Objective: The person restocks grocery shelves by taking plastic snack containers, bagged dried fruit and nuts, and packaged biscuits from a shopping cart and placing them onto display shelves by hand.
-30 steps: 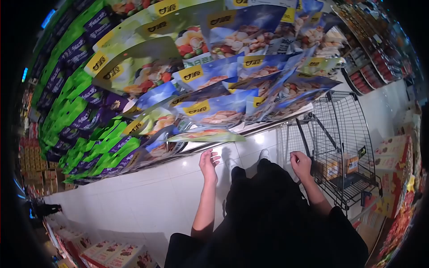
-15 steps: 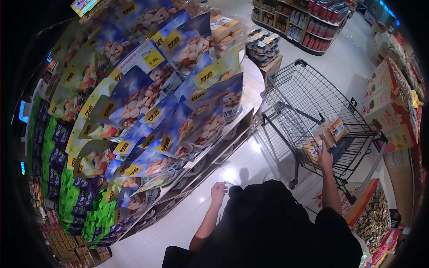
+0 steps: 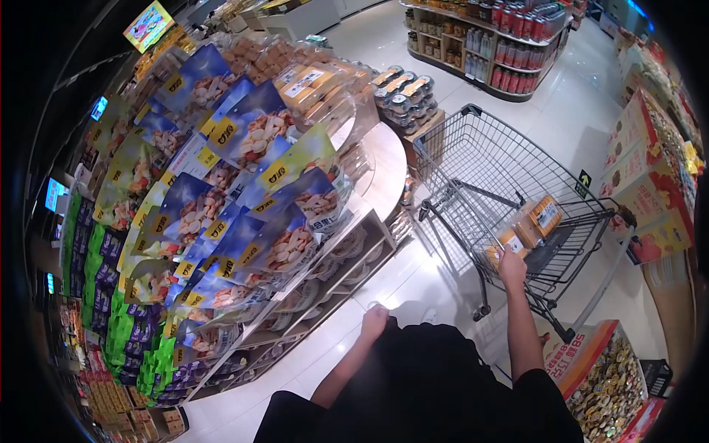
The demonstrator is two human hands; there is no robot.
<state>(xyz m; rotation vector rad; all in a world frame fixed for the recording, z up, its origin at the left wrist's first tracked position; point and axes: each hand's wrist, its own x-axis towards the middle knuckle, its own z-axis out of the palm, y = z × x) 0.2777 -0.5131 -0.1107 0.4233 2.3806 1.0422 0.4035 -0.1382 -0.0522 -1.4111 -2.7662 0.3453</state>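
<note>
My right hand is closed around the near side rim of a black wire shopping cart. Below, in the cart, lie a few clear packs of orange-brown bread with white labels. One such pack shows just beyond my fingers. My left hand is held in front of my body over the floor, its fingers curled in. Whether anything is inside it is hidden. The nearest goods to it are blue snack bags on the display to the left, apart from the hand.
The rounded display shelf runs along my left, with green and purple bags at its near end. Canned packs stand past its corner. A drinks shelf is ahead. Right of the cart are promotional bins.
The cart and my right hand have shifted left in view, with the hand still on the rim. My left hand has moved slightly right, its fingers more curled. More of the display's far end shows.
</note>
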